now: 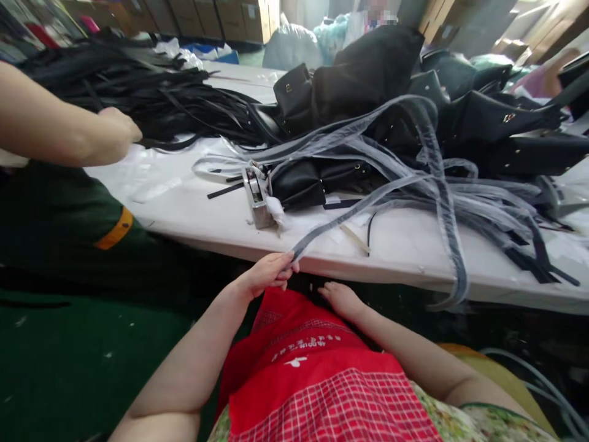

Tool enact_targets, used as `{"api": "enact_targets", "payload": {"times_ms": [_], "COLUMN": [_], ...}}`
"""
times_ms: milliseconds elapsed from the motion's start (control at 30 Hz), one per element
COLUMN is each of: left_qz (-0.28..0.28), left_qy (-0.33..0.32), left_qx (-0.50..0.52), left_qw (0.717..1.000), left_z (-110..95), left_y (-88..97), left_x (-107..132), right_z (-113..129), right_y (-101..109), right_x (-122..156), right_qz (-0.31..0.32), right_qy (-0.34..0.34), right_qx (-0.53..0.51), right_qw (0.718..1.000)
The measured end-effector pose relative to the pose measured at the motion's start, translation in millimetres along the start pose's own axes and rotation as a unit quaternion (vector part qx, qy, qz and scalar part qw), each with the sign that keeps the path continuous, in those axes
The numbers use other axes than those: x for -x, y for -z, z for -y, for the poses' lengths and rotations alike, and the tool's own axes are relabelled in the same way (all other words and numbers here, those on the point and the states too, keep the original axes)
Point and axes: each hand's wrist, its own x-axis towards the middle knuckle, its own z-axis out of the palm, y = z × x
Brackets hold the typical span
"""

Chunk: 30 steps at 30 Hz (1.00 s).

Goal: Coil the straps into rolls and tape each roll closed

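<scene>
My left hand (267, 276) is at the near edge of the white table (202, 215), its fingers pinched on the end of a long strap wrapped in clear plastic (350, 212). The strap runs up and to the right into a tangle of several similar wrapped straps (427, 178). My right hand (340, 298) rests just below the table edge, above my red apron (317, 374), fingers loosely extended and holding nothing.
Black handbags (363, 80) are piled across the back of the table. A heap of bare black straps (138, 92) lies at the far left, where a co-worker's arm (59, 132) reaches in. A small metal tool (257, 196) stands near the edge. Cardboard boxes line the back.
</scene>
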Motion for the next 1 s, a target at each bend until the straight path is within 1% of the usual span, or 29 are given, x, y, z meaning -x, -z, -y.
{"api": "enact_targets", "payload": {"times_ms": [67, 133, 200, 267, 333, 400, 467, 500, 533, 600, 667, 700, 767, 800, 833, 867, 900, 933, 967, 1000], "left_qz": [-0.019, -0.029, -0.032, -0.033, -0.039, -0.052, -0.068, -0.075, -0.08, -0.089, -0.092, -0.09, -0.085, -0.084, -0.085, -0.089, -0.093, -0.096, -0.096, -0.091], "left_qy": [-0.014, -0.027, -0.035, -0.04, -0.044, -0.053, -0.063, -0.069, -0.074, -0.085, -0.089, -0.086, -0.077, -0.072, -0.068, -0.066, -0.065, -0.062, -0.056, -0.049], "left_qx": [0.02, 0.028, 0.033, 0.04, 0.051, 0.06, 0.066, 0.069, 0.071, 0.076, 0.078, 0.076, 0.071, 0.068, 0.065, 0.063, 0.062, 0.061, 0.06, 0.06], "left_qw": [1.0, 0.999, 0.998, 0.998, 0.997, 0.995, 0.993, 0.992, 0.991, 0.99, 0.989, 0.989, 0.991, 0.992, 0.992, 0.992, 0.992, 0.992, 0.992, 0.993], "left_z": [-1.3, -2.9, -3.8, -3.8, -2.9, -2.0, -2.0, -2.4, -2.8, -2.9, -0.6, 1.7, 8.0, 11.7, 15.2, 18.4, 20.9, 22.4, 23.0, 22.6], "left_y": [2.3, 3.6, 3.0, 1.6, 1.9, 5.4, 11.2, 14.1, 16.6, 19.2, 19.0, 18.4, 18.1, 18.8, 20.3, 22.3, 24.4, 26.3, 27.3, 27.2], "left_x": [2.5, 3.3, 3.5, 4.8, 8.0, 11.8, 14.3, 14.5, 14.0, 11.5, 8.9, 8.3, 9.2, 10.3, 11.8, 13.5, 15.4, 17.3, 19.3, 21.2], "right_z": [-5.9, -3.7, 7.1, 22.8, 37.0, 44.7, 44.8, 42.8, 40.3, 36.1, 35.8, 37.5, 43.2, 46.2, 48.6, 50.1, 50.1, 48.5, 45.3, 40.7], "right_y": [2.3, 2.9, 1.8, 3.7, 12.6, 27.4, 41.5, 45.6, 46.5, 37.5, 17.6, 6.5, -11.1, -15.2, -15.1, -10.3, -0.5, 14.2, 33.2, 55.5], "right_x": [-4.5, -13.1, -23.3, -29.1, -26.3, -16.6, -6.8, -4.3, -4.0, -10.0, -20.6, -25.5, -31.1, -30.8, -28.2, -23.3, -16.7, -9.3, -2.4, 2.6], "right_qz": [-0.011, -0.018, -0.016, -0.015, -0.025, -0.049, -0.079, -0.088, -0.084, -0.039, 0.012, 0.025, 0.021, 0.014, 0.007, 0.001, -0.012, -0.037, -0.082, -0.145], "right_qy": [-0.016, -0.029, -0.013, 0.023, 0.051, 0.066, 0.076, 0.082, 0.086, 0.092, 0.089, 0.085, 0.082, 0.085, 0.093, 0.101, 0.113, 0.13, 0.145, 0.153], "right_qx": [-0.009, -0.026, -0.049, -0.067, -0.072, -0.072, -0.076, -0.076, -0.074, -0.064, -0.051, -0.046, -0.036, -0.031, -0.029, -0.028, -0.03, -0.032, -0.035, -0.04], "right_qw": [1.0, 0.999, 0.999, 0.997, 0.996, 0.994, 0.991, 0.99, 0.99, 0.993, 0.995, 0.995, 0.996, 0.996, 0.995, 0.994, 0.993, 0.99, 0.985, 0.977]}}
